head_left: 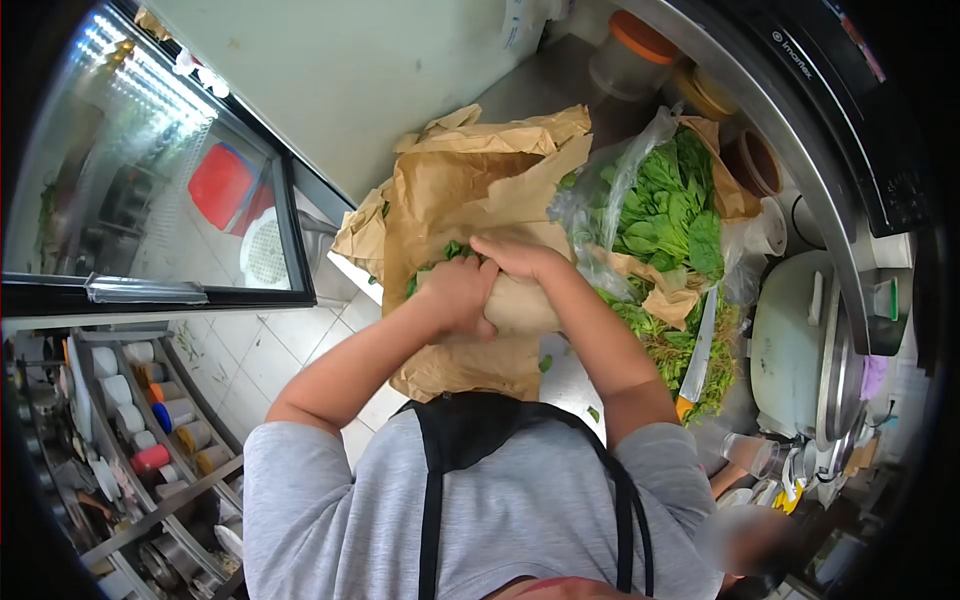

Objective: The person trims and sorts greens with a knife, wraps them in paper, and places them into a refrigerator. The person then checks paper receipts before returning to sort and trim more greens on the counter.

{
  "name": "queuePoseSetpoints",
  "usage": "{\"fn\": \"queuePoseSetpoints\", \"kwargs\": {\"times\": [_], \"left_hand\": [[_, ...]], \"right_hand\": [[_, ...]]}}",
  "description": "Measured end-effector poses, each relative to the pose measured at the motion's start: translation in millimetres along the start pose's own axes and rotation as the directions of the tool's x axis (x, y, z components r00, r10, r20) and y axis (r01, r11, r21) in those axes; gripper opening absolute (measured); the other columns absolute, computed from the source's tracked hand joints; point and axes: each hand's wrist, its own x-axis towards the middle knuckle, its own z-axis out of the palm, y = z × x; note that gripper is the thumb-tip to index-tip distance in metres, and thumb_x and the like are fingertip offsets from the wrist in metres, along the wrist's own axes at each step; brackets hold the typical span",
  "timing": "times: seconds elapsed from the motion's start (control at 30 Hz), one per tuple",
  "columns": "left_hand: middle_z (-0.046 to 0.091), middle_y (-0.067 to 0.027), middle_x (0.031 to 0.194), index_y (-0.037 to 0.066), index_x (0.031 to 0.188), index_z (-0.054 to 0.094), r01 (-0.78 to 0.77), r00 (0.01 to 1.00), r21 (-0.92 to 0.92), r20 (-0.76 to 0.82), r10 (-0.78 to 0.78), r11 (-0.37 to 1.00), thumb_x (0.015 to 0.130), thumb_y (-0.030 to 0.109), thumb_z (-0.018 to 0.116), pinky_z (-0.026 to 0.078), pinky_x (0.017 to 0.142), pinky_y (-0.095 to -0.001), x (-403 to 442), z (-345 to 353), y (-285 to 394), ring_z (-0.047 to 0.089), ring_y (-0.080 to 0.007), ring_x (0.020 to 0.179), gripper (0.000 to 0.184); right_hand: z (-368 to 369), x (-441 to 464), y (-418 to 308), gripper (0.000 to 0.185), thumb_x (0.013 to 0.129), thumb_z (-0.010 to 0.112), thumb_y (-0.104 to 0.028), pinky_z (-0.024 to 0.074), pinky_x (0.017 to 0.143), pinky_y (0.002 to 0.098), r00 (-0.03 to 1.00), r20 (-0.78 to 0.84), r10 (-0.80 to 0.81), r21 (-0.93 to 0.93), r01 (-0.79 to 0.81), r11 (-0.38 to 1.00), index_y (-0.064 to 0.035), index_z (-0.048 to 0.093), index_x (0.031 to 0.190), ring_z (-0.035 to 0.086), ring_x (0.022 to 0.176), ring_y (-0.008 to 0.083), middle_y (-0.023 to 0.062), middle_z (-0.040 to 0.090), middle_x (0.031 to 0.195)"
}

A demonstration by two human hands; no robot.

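I'd treat this as a rolling step: brown paper (430, 195) being folded close around green leaves (455, 250), a few of which poke out beside the fingers. To do it well, I'd tuck those stray leaves under first, then draw the fold snug with even pressure along its length. Squeezing hard at one spot could bruise the leaves or split the paper, whose far rim already looks ragged. I'd also mind the worktop's (574, 386) left edge, since the paper spreads right up to it and leaves could spill there.

Both hands meet over the middle of the paper, near the worktop's front edge. The left hand (460, 296) comes in palm down, fingers half bent, thumb pointing back toward the body. The right hand (515, 258) crosses from the other side, loosely curved over the bundle, its fingertips meeting the left hand's fingers. Their undersides are hidden from me, so I can't tell whether either has a real grip or only presses. Both elbows are bent and set wide.

Toward the worktop's right side, I'd keep the right forearm clear of the knife (703, 345) lying just beside it on more greens (650, 340).
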Motion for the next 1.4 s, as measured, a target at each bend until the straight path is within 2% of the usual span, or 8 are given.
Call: {"fn": "queuePoseSetpoints", "kwargs": {"times": [0.07, 0.2, 0.3, 0.6, 0.83, 1.13, 1.27, 1.4], "left_hand": [[0.056, -0.0198, 0.097, 0.000, 0.104, 0.046, -0.011, 0.997, -0.041, 0.073, 0.014, 0.999, 0.049, 0.041, 0.074, 0.045, 0.078, -0.0379, 8.7, -1.3, -8.5, 0.054, -0.0335, 0.091, 0.074], [0.059, -0.0194, 0.088, -0.002, 0.099, 0.051, 0.058, 0.890, -0.193, 0.454, 0.037, 0.979, 0.047, 0.042, 0.073, 0.046, 0.075, -0.0357, 26.3, -43.4, -14.9, 0.056, -0.0320, 0.087, 0.071], [0.059, -0.0200, 0.090, -0.002, 0.098, 0.053, -0.054, 0.949, -0.225, 0.292, 0.120, 0.973, 0.045, 0.043, 0.073, 0.045, 0.074, -0.0348, 42.7, -24.8, -30.3, 0.055, -0.0316, 0.089, 0.073], [0.058, -0.0197, 0.093, -0.003, 0.110, 0.046, 0.033, 0.960, -0.482, 0.260, 0.107, 0.876, 0.049, 0.043, 0.072, 0.044, 0.079, -0.0355, 65.8, -29.9, -48.5, 0.055, -0.0323, 0.088, 0.081], [0.048, -0.0193, 0.110, -0.004, 0.125, 0.033, -0.050, 0.985, 0.337, -0.141, 0.103, 0.940, 0.047, 0.048, 0.075, 0.032, 0.092, -0.0441, 15.5, -17.4, -9.2, 0.046, -0.0308, 0.104, 0.103], [0.055, -0.0166, 0.095, -0.001, 0.109, 0.043, -0.030, 0.990, -0.066, -0.136, 0.021, 0.997, 0.045, 0.034, 0.076, 0.043, 0.079, -0.0386, 50.4, -13.6, -39.1, 0.055, -0.0306, 0.087, 0.081], [0.055, -0.0146, 0.095, 0.001, 0.105, 0.045, 0.073, 0.993, 0.033, 0.087, -0.075, 0.997, 0.045, 0.034, 0.076, 0.044, 0.078, -0.0364, 51.2, -35.6, -25.3, 0.055, -0.0285, 0.087, 0.075], [0.054, -0.0187, 0.103, -0.002, 0.115, 0.040, 0.014, 0.990, 0.081, -0.143, -0.002, 0.997, 0.049, 0.040, 0.074, 0.043, 0.081, -0.0398, 25.8, -12.0, -18.3, 0.054, -0.0320, 0.095, 0.085]], "right_hand": [[-7.2, -1.8, -6.6, 0.059, 0.084, 0.042, -0.049, 0.0350, 0.091, 0.0352, 0.996, -0.081, 0.033, -0.041, -0.036, 0.999, -0.0027, 0.045, 0.120, 0.049, 0.106, 0.0295, 0.0206, 0.051, 0.114], [-4.8, -68.7, -61.2, 0.070, 0.067, 0.062, -0.044, 0.0334, 0.092, 0.0419, 0.937, -0.196, -0.290, -0.685, 0.081, 0.724, -0.0083, 0.041, 0.124, 0.045, 0.106, 0.0296, 0.0175, 0.048, 0.111], [20.4, -99.7, -57.5, 0.086, 0.053, 0.073, -0.040, 0.0342, 0.089, 0.0457, 0.874, -0.206, -0.440, -0.859, 0.053, 0.509, -0.0116, 0.037, 0.126, 0.042, 0.106, 0.0308, 0.0150, 0.044, 0.113], [7.2, -71.9, -38.8, 0.089, 0.044, 0.076, -0.035, 0.0405, 0.078, 0.0408, 0.936, -0.237, -0.261, -0.808, -0.041, 0.588, -0.0123, 0.038, 0.122, 0.047, 0.091, 0.0275, 0.0114, 0.045, 0.105], [-11.8, -54.5, -42.0, 0.075, 0.047, 0.073, -0.037, 0.0441, 0.076, 0.0380, 0.956, -0.209, -0.205, -0.806, -0.049, 0.591, -0.0057, 0.047, 0.109, 0.052, 0.087, 0.0295, 0.0143, 0.050, 0.099], [-49.2, -14.3, -46.8, 0.078, 0.044, 0.072, -0.037, 0.0454, 0.080, 0.0402, 0.996, -0.001, 0.089, -0.597, -0.072, 0.799, -0.0033, 0.047, 0.109, 0.052, 0.098, 0.0332, 0.0193, 0.052, 0.102], [-38.2, -22.9, -29.9, 0.079, 0.045, 0.072, -0.038, 0.0435, 0.083, 0.0397, 0.976, -0.154, -0.153, -0.684, 0.006, 0.729, -0.0046, 0.046, 0.112, 0.052, 0.097, 0.0336, 0.0183, 0.052, 0.106], [-24.1, -44.9, -56.4, 0.078, 0.047, 0.070, -0.036, 0.0448, 0.083, 0.0403, 0.991, -0.122, -0.045, -0.688, -0.052, 0.724, -0.0029, 0.044, 0.112, 0.051, 0.100, 0.0360, 0.0206, 0.049, 0.111]]}}
